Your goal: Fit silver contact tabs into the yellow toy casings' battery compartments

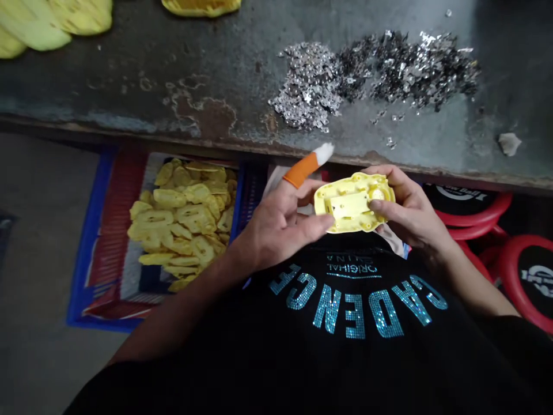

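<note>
Between my hands, just in front of the bench edge, is a yellow plastic shell [351, 204] with its ribbed inner side facing up. My left hand [283, 222] pinches its left end between thumb and fingers; the raised index finger wears an orange finger cot with white material poking out at the tip. My right hand [408, 207] grips the other end, thumb on the inner face near a round recess. Small shiny metal pieces [309, 83] lie heaped on the bench beyond. Whether a metal piece is in the shell or under a fingertip I cannot make out.
A worn metal bench [142, 86] runs across the top. Below it at left stands a blue crate [80, 276] holding several yellow shells [185, 213]. More yellow parts [52, 23] lie at the bench's upper left. Red-rimmed black discs [529, 276] are stacked at right.
</note>
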